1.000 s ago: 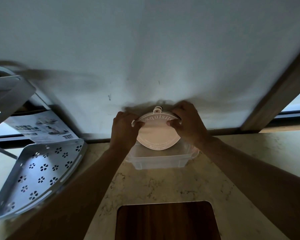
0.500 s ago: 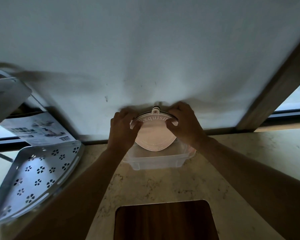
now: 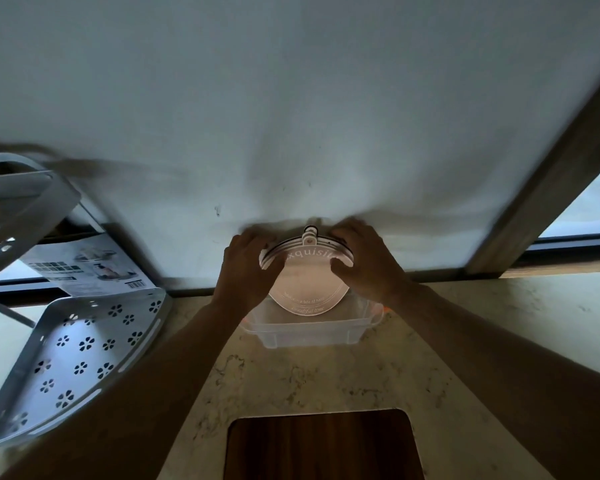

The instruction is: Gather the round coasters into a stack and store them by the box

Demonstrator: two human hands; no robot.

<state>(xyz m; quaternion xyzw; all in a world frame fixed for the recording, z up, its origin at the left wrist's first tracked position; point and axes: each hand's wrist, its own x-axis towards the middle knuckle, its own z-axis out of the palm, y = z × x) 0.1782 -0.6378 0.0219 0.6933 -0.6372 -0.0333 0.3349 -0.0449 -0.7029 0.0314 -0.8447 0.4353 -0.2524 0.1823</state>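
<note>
A stack of round pale pink coasters (image 3: pixel 307 284) with lettering and a small tab on top stands upright on edge against the white wall. Just in front of it sits a clear plastic box (image 3: pixel 309 332). My left hand (image 3: pixel 248 268) grips the stack's left edge and my right hand (image 3: pixel 364 263) grips its right edge. The stack's lower edge dips behind the box's far rim, so I cannot tell what it rests on.
A grey perforated corner shelf (image 3: pixel 70 362) fills the left side, with a printed leaflet (image 3: pixel 87 268) behind it. A dark wooden board (image 3: pixel 323 445) lies near me on the marble counter (image 3: pixel 326 379). A wooden frame post (image 3: pixel 548 181) and window are at the right.
Both hands have stayed on the stack, nudging it slightly back toward the wall. The view shifted a little; more of the coaster face now shows.
</note>
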